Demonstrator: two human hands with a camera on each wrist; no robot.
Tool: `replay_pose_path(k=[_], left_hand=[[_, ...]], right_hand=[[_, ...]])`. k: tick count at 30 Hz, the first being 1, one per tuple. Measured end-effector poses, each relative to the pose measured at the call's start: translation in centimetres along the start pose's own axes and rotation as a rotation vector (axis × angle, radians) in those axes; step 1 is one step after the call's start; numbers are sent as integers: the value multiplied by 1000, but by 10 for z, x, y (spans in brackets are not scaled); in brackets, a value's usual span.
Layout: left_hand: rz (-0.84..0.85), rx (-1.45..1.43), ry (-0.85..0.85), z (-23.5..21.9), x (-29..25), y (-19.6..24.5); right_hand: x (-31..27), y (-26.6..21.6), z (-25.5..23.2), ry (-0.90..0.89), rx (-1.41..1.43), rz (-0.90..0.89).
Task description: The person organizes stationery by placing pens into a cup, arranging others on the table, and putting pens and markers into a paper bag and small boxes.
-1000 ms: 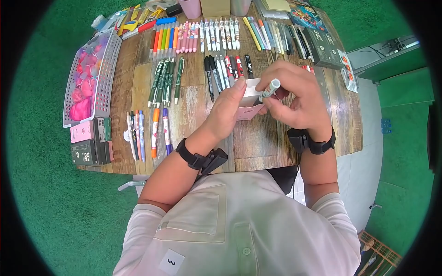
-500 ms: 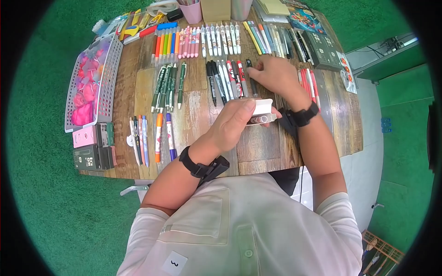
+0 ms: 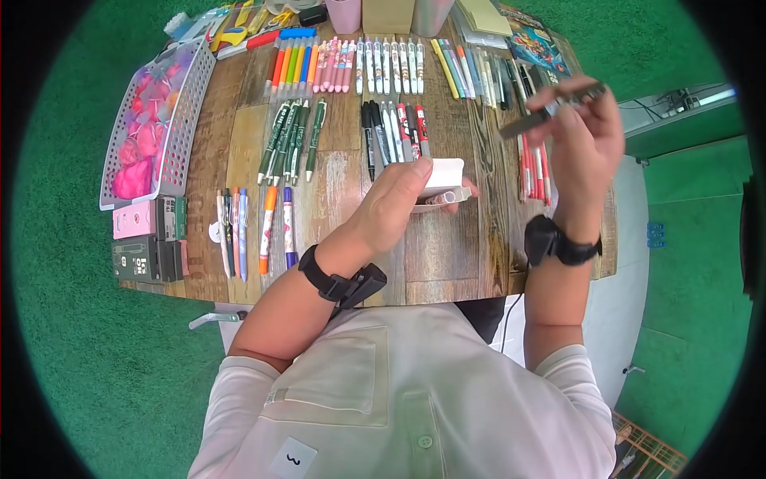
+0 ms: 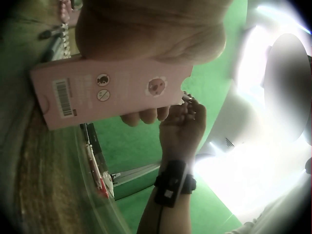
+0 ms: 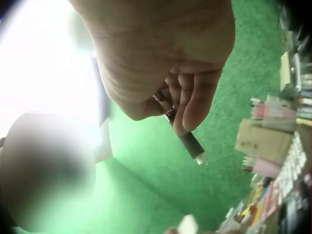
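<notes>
My left hand (image 3: pixel 389 209) grips a small pink cardboard box (image 4: pixel 122 97) with its white flap (image 3: pixel 444 174) standing up. Pen ends (image 3: pixel 448 196) show in the box's opening. In the left wrist view, a barcode and a round pig-like picture are printed on the side of the box. Raised over the right part of the table, my right hand (image 3: pixel 586 144) pinches a dark pen (image 5: pixel 192 146) between thumb and fingers. The pen's pale tip points out past the fingers in the right wrist view, while its other end is partly hidden by the hand.
Several dark green pens (image 3: pixel 277 144), black, white and red pens (image 3: pixel 381 134), and red pens (image 3: pixel 535 169) lie in rows on the wooden table (image 3: pixel 447 263). Coloured markers (image 3: pixel 294 65) lie farther back. A white basket (image 3: pixel 175 132) of pink items and stacked boxes (image 3: pixel 148 254) stand left.
My right hand went from the box to the dark pen in the middle row, then lifted that pen up and to the right. My left hand keeps hold of the box, now turned with its flap up.
</notes>
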State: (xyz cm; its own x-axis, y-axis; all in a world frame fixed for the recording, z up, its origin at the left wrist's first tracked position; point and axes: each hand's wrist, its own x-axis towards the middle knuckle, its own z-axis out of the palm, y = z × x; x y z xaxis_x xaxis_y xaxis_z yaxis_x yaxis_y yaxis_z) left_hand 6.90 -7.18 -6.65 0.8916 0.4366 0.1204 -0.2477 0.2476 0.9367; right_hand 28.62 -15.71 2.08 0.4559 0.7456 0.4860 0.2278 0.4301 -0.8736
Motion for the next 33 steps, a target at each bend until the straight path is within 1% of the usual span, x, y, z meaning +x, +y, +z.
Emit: replay_pose_path(k=[1,2,3,4,6,7,8,9,10,12,13,14,15,16,17,18,19,20,21,22,23,24,25,26,28,29,30,32,33], left_hand=[[-18,-19,15,1,0,0],[-37,-37,27,2,0,1],[-38,-37,25,1,0,1],[-43,16,1,-1,0,2],[-49,67,-23,0,-2,2],[-89,17,54,3,-4,2],[-127,-33,131,5,-6,3],[-126,-32,133,3,-5,3],[-94,-6,103,1,-4,3],[-63,18,71,2,-3,1],[-5,-21,88,6,-1,-1],[54,-60,106,8,1,-2],[54,-60,106,4,0,-3],[9,-2,26,-3,-1,-6],[-36,56,-54,-7,-2,-7],[-35,59,-54,-7,-1,-4],[-10,100,-87,-4,-1,0],[14,142,-120,-2,-1,2],[15,135,-77,3,-3,-4],[15,140,-78,3,-3,-2],[33,194,-111,3,-2,1],[52,247,-144,3,-1,4],[48,223,-147,4,-1,6],[49,225,-143,4,-1,6],[90,266,-154,3,-1,6],[87,267,-148,2,-1,6],[97,286,-154,2,0,5],[102,304,-158,0,1,3],[138,335,-170,-1,1,0]], right_hand=[[-8,-12,7,-1,1,1],[-17,-23,15,-65,0,-4],[-22,-27,22,-128,-2,-8],[-24,-22,27,-125,-3,-8],[-30,-8,32,-287,-150,-173],[-30,-11,31,-286,-150,-174],[-29,-15,31,-413,-295,-143],[-29,-18,31,-540,-440,-113],[-28,-16,32,-541,-438,-114],[-26,-12,33,-625,-503,-183],[-26,-15,33,-625,-504,-182],[-24,-20,34,-601,-449,-145],[-23,-22,34,-576,-395,-109],[-21,-18,28,-576,-395,-111],[-17,-10,18,-483,-432,-45],[-11,-6,15,-388,-468,22],[-5,-6,19,-321,-605,161],[0,5,23,-318,-603,160],[5,24,25,-363,-745,167],[9,41,28,-406,-888,175],[12,56,33,-404,-886,173],[14,69,39,-459,-1030,220],[15,80,42,-515,-1174,266],[15,88,44,-518,-1172,263],[15,101,49,-588,-1212,313],[17,105,51,-589,-1270,345],[18,105,52,-596,-1266,345],[21,101,51,-618,-1348,381],[22,99,50,-620,-1346,384]])
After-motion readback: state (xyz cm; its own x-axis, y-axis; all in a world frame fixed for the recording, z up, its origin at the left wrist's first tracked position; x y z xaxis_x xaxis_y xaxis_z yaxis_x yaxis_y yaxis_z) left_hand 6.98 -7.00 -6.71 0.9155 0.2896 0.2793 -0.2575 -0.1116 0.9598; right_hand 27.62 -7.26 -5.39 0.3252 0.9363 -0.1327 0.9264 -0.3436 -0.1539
